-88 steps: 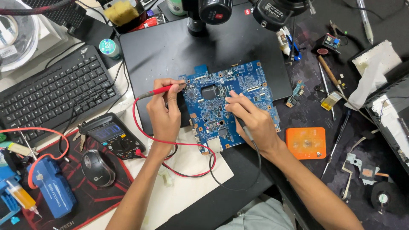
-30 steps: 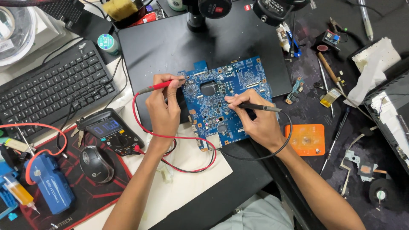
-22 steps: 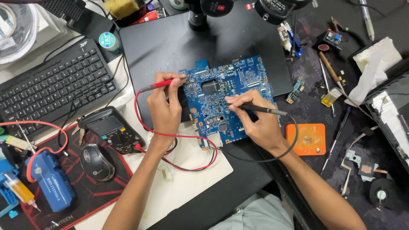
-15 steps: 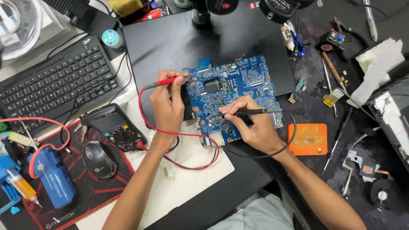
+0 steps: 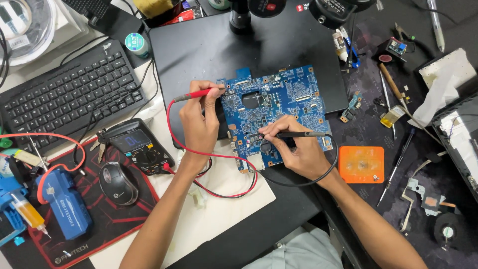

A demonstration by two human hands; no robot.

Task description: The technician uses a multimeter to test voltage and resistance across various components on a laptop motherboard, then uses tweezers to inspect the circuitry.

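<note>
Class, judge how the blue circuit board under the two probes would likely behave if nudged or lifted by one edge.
The blue circuit board looks thin, flat and rigid, so it would probably lift stiffly. Lying on the smooth black mat, it may slide when nudged. Its small exposed parts look fragile.

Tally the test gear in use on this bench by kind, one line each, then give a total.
Meter probes: 2, a red probe in the left hand and a black probe in the right hand
Blue circuit board: 1
Multimeter: 1
Total: 4
</note>
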